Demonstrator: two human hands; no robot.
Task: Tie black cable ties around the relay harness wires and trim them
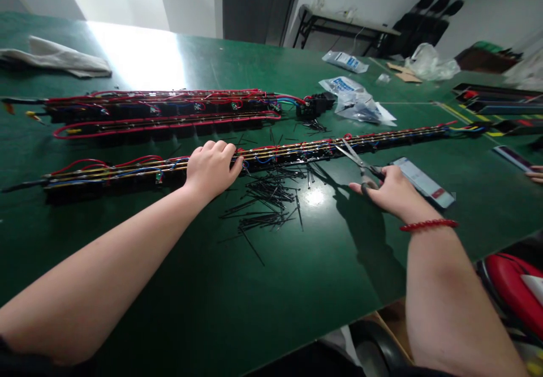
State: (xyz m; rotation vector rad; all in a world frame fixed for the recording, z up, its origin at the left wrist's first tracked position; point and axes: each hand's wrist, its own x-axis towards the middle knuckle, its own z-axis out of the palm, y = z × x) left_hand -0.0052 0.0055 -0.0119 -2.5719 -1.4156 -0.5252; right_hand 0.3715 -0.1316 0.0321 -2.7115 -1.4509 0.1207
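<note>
A long black strip with red, blue and gold-coloured wires runs across the green table. My left hand is closed over its middle, fingers on the far side and thumb near the wires. In my right hand is a pair of scissors, fingers in the handles. Their blades are parted and point at the strip's near edge; whether they touch it I cannot tell. Loose black cable ties lie heaped on the near side of the strip, between my hands.
Behind lies a second bundle of wired strips with a black connector. Plastic bags and a grey cloth are farther back. A phone lies beside my right hand. At the right edge, another person's hand is near a second phone.
</note>
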